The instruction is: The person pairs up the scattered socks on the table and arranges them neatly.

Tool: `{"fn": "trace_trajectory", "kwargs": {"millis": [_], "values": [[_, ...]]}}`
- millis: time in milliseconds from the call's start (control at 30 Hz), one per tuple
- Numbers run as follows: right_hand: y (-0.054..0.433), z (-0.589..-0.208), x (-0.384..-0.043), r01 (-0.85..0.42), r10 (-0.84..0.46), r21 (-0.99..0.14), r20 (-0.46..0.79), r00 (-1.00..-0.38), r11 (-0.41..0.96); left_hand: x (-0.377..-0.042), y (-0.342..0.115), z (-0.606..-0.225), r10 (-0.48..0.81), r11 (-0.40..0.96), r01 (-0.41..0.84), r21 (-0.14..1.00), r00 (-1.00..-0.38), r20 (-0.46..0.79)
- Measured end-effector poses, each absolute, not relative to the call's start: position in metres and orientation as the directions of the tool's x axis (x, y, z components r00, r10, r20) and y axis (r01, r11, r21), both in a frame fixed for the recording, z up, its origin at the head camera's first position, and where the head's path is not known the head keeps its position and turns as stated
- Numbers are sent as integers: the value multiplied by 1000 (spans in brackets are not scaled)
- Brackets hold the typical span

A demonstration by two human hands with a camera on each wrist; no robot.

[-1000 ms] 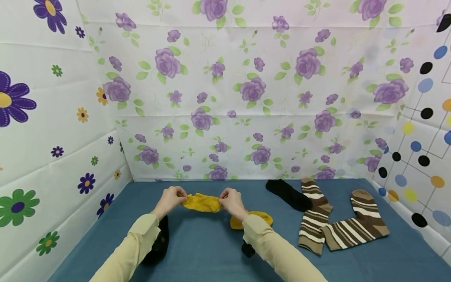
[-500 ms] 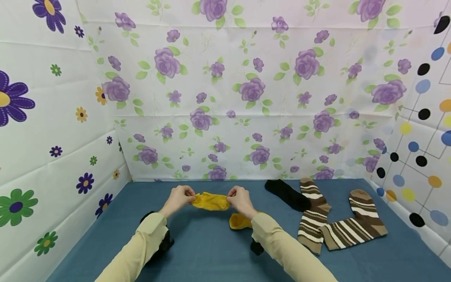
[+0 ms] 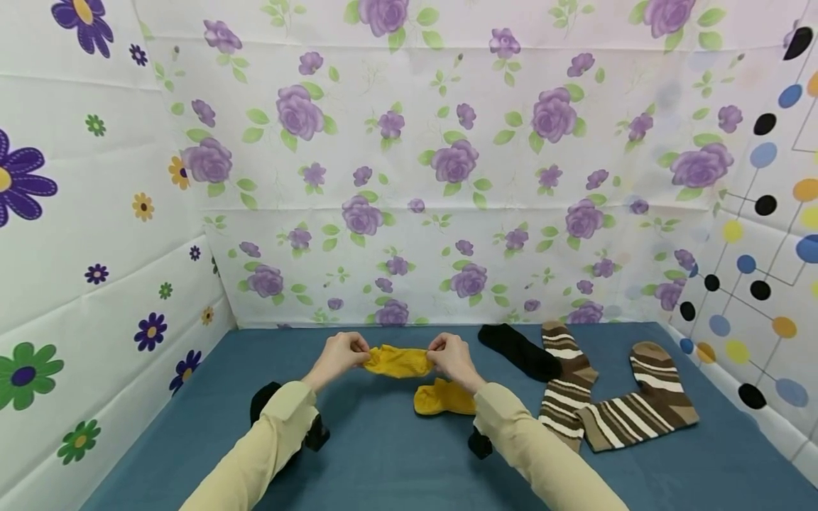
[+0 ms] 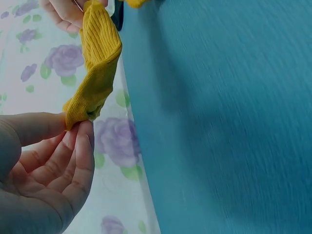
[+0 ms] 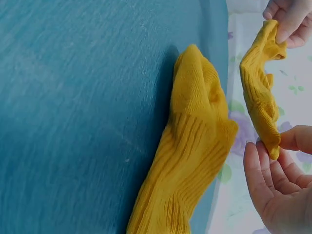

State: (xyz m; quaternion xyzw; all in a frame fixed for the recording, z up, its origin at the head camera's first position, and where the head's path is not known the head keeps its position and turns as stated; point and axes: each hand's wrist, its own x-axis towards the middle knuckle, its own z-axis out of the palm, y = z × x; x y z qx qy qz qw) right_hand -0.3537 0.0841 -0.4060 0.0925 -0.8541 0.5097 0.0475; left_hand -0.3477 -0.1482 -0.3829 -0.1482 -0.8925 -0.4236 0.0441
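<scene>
A yellow ribbed ankle sock [image 3: 399, 362] is stretched between both hands above the blue table. One end is pinched between the thumb and fingers of my left hand [image 3: 340, 357]. My right hand [image 3: 454, 360] pinches the other end the same way. In the left wrist view the held sock [image 4: 100, 53] looks slightly twisted, with a small opening by the left fingertips. A second yellow sock [image 3: 442, 397] lies on the table below my right hand, partly covered by that sleeve. The right wrist view shows this lying sock [image 5: 192, 136] up close, apart from the held one.
To the right, a black sock [image 3: 519, 352] overlaps a brown striped sock [image 3: 567, 397], and another striped sock [image 3: 645, 408] lies across that one's cuff. A black item [image 3: 262, 399] sits partly behind the left sleeve. Floral cloth walls [image 3: 447, 213] border the blue table [image 3: 383, 454].
Both hands have shifted to the right with the stretched yellow sock between them. More of the lying yellow sock's toe side now shows beside the right arm.
</scene>
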Motion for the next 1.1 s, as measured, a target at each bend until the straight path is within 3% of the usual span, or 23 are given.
{"fn": "trace_trajectory", "kwargs": {"millis": [667, 1100], "values": [[124, -405, -349, -201, -111, -886, 169, -979, 418, -338, -117, -377, 333, 546, 351, 761, -924, 187], [143, -401, -345, -157, -87, -860, 131, -988, 485, -331, -103, -379, 401, 505, 384, 773, -897, 184]]}}
